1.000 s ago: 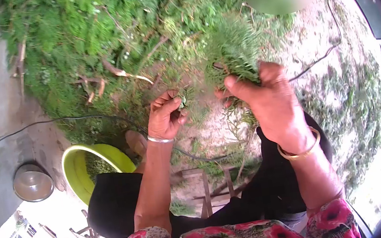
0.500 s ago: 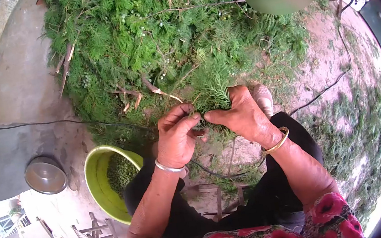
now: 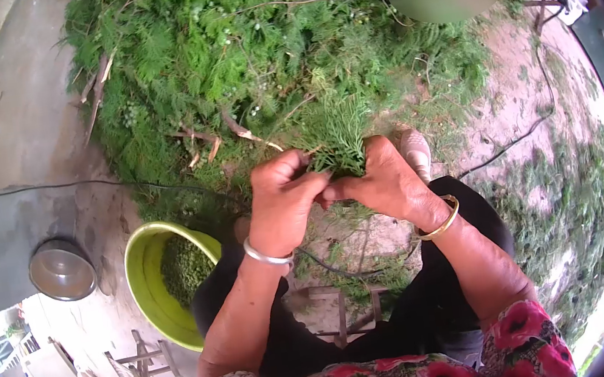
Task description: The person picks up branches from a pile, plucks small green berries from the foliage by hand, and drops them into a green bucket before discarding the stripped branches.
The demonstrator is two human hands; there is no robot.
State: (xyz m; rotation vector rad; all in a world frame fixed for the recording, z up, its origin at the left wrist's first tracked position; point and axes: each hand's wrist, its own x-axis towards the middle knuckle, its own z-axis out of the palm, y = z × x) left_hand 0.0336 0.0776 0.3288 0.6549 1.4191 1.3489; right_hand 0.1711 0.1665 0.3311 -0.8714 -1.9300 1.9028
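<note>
Through the head view I take the yellow-green bucket (image 3: pixel 148 279) as my landmark; small green pieces (image 3: pixel 184 269) lie heaped inside it. To its right and a little beyond, I see both hands meeting over a leafy green sprig (image 3: pixel 342 133). The right hand (image 3: pixel 390 181), with a gold bangle (image 3: pixel 441 222) at its wrist, has the sprig in its grip, thumb and fingers closed on the lower end. The left hand (image 3: pixel 284 198), under a silver bracelet (image 3: pixel 268 252), has a narrow grip, thumb and forefinger drawn together at the sprig's base; I cannot tell whether it pinches anything.

Beyond the bucket I have a big pile of cut branches (image 3: pixel 170 53), and a dark cable (image 3: pixel 87 181) runs along the ground between the two. A metal bowl (image 3: pixel 61 272) stands left of the bucket, just apart from it. Well to the bucket's right, past the hands, loose greenery (image 3: pixel 570 199) lies spread over the ground.
</note>
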